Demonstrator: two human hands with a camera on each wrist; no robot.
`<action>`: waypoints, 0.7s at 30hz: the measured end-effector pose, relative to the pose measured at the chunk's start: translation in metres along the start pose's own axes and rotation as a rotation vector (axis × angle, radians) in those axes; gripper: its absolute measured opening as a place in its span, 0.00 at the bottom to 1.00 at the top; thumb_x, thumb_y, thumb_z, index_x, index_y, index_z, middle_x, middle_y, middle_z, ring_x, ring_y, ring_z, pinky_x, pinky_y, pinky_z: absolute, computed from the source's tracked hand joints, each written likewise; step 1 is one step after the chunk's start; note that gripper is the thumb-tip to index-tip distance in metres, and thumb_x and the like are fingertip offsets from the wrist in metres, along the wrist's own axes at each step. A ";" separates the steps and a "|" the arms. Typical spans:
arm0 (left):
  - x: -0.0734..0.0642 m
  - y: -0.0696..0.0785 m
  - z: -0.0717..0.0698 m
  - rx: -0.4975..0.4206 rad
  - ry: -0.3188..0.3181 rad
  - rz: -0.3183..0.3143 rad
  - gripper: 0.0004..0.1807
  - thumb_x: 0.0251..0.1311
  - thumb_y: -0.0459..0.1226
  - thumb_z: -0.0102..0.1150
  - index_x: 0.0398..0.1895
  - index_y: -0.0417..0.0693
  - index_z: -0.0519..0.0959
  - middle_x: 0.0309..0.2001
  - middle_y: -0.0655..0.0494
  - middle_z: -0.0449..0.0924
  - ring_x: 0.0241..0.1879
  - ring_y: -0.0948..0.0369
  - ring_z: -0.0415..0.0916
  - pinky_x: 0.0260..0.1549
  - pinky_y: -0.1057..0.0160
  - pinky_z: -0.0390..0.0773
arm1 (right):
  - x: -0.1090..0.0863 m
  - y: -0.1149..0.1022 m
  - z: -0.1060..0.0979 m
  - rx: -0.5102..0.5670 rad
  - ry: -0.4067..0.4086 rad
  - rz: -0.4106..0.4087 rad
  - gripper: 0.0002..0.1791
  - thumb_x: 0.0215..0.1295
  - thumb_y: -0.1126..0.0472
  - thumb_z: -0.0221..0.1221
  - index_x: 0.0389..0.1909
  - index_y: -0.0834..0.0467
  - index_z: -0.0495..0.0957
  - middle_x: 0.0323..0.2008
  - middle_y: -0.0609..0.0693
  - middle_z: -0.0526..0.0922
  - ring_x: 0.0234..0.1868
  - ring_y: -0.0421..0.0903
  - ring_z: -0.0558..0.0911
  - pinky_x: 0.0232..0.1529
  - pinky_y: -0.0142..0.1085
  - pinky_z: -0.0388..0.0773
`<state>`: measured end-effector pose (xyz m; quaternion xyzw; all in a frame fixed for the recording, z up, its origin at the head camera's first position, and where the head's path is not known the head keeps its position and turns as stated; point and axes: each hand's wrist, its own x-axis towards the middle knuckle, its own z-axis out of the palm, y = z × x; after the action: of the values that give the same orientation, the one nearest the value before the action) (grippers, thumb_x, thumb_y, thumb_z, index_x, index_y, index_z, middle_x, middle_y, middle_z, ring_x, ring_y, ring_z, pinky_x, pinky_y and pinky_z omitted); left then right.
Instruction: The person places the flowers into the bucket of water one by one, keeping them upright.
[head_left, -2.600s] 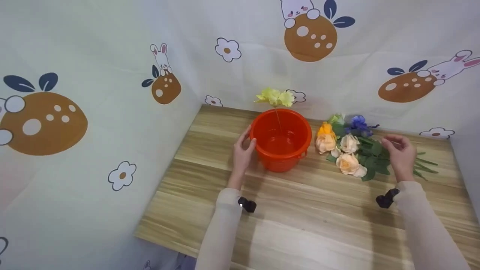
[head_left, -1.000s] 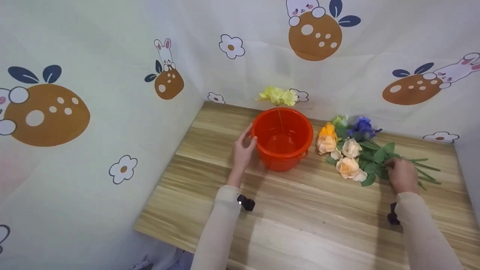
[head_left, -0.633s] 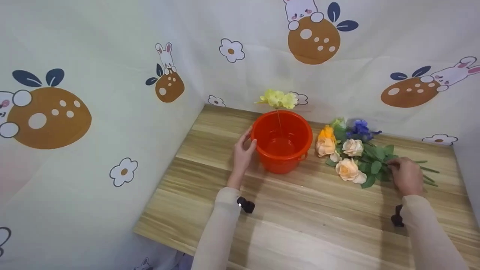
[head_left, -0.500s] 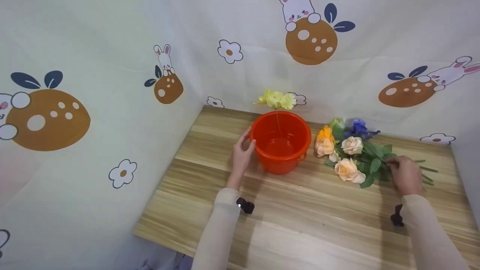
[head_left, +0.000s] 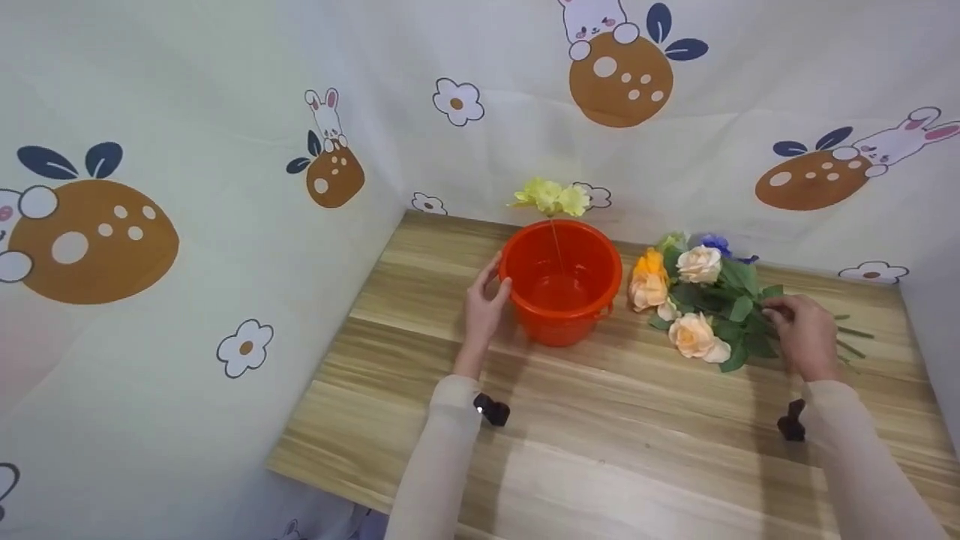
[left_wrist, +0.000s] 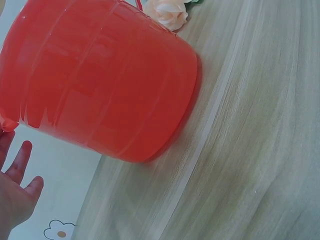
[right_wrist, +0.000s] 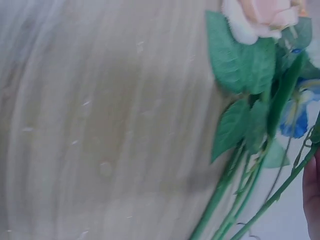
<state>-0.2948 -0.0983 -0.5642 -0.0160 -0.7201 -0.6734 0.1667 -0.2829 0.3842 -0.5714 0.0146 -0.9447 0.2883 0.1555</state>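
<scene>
A red bucket (head_left: 559,322) stands upright on the table, with a yellow flower (head_left: 551,196) on a thin stem leaning inside it. My left hand (head_left: 484,306) touches the bucket's left side at the rim, its fingers fairly straight in the left wrist view. My right hand (head_left: 806,334) pinches the green stem (right_wrist: 280,192) of a pale peach rose (head_left: 699,265), lifted slightly over the other flowers. Below it lie another peach rose (head_left: 696,336), an orange flower (head_left: 649,277) with a peach bloom, and a blue flower (head_left: 716,244) partly hidden behind the lifted rose.
The wood-grain table (head_left: 600,450) meets a patterned cloth wall (head_left: 510,135) at the back and left. Several loose green stems (head_left: 855,331) stick out to the right of my right hand. A pale green flower (head_left: 673,241) lies near the back wall.
My right hand came down onto the stems, pinched one, and has now raised it a little. The pale rose moved up and back, covering more of the blue flower. My left hand stays at the bucket.
</scene>
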 end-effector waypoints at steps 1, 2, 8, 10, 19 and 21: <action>0.000 0.000 0.000 0.000 0.001 -0.005 0.26 0.65 0.28 0.58 0.68 0.40 0.72 0.68 0.45 0.74 0.68 0.49 0.70 0.73 0.52 0.65 | 0.001 -0.003 0.000 0.006 -0.004 0.002 0.08 0.68 0.65 0.61 0.42 0.65 0.85 0.38 0.65 0.85 0.33 0.43 0.77 0.31 0.21 0.62; 0.000 0.000 0.000 0.000 0.000 -0.008 0.26 0.65 0.28 0.58 0.68 0.40 0.72 0.68 0.45 0.74 0.68 0.49 0.70 0.73 0.52 0.65 | 0.002 -0.005 -0.001 0.013 -0.008 0.006 0.08 0.68 0.65 0.61 0.42 0.65 0.85 0.38 0.65 0.85 0.32 0.37 0.75 0.31 0.20 0.62; -0.002 0.001 -0.001 0.018 -0.003 -0.008 0.26 0.66 0.29 0.59 0.68 0.42 0.72 0.67 0.45 0.74 0.68 0.49 0.70 0.73 0.52 0.65 | 0.006 -0.020 0.000 0.061 -0.001 0.003 0.09 0.69 0.63 0.60 0.44 0.64 0.85 0.41 0.64 0.87 0.31 0.11 0.63 0.31 0.11 0.61; -0.003 0.006 -0.002 0.021 -0.014 0.002 0.26 0.65 0.29 0.59 0.68 0.40 0.72 0.67 0.43 0.74 0.68 0.47 0.71 0.73 0.49 0.65 | 0.007 -0.025 0.001 0.084 0.007 -0.005 0.10 0.69 0.63 0.61 0.44 0.64 0.85 0.42 0.65 0.87 0.31 0.10 0.63 0.30 0.09 0.61; -0.002 0.003 -0.001 0.019 -0.013 -0.033 0.27 0.67 0.30 0.58 0.69 0.43 0.71 0.68 0.46 0.74 0.69 0.50 0.69 0.74 0.50 0.63 | 0.012 -0.048 0.006 0.089 -0.035 -0.015 0.12 0.68 0.59 0.62 0.42 0.65 0.85 0.38 0.65 0.88 0.29 0.12 0.63 0.29 0.12 0.62; -0.002 0.003 -0.001 0.015 -0.008 -0.035 0.26 0.66 0.30 0.59 0.68 0.43 0.72 0.67 0.47 0.74 0.69 0.50 0.70 0.74 0.50 0.63 | 0.013 -0.053 0.008 0.110 -0.034 -0.029 0.12 0.67 0.59 0.63 0.42 0.64 0.86 0.37 0.64 0.88 0.28 0.13 0.65 0.29 0.12 0.63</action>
<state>-0.2919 -0.0985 -0.5614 -0.0049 -0.7260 -0.6706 0.1524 -0.2908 0.3365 -0.5451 0.0418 -0.9297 0.3373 0.1423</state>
